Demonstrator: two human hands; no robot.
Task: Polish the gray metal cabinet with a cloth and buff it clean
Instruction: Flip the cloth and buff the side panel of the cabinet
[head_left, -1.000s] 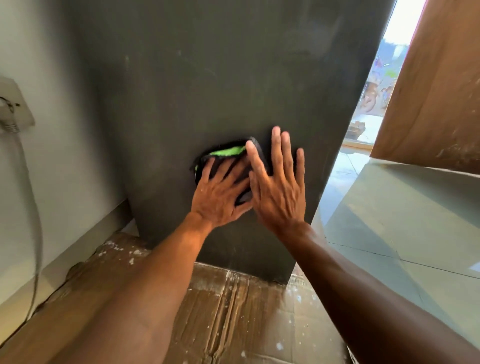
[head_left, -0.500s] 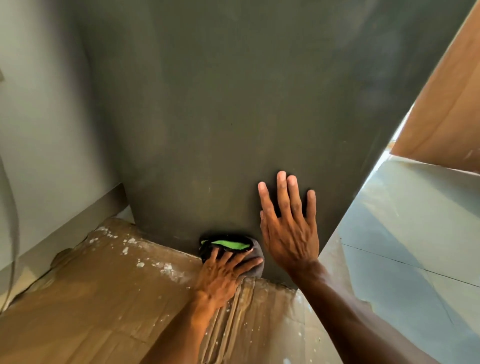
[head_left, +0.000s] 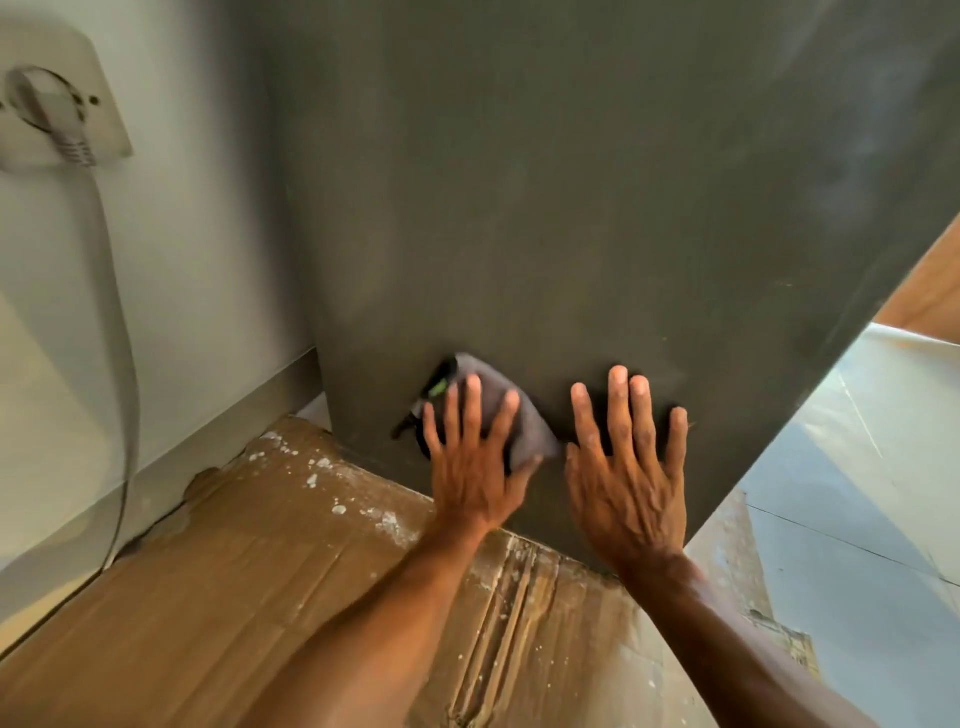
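Fingers (head_left: 472, 410) of the left hand (head_left: 467, 473) straight and spread, pressing the gray cloth (head_left: 535, 436) flat against the lower panel of the gray metal cabinet (head_left: 571, 208). The right hand (head_left: 623, 483) is splayed bare just beside it, gripping nothing. The cloth is likely soft and apt to bunch, so best pinned under the palm.

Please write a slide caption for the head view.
Left hand presses cloth against gray cabinet; right hand rests flat beside.

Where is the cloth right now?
In the head view, the cloth sits low on the gray cabinet, under the left hand, beside the right hand.
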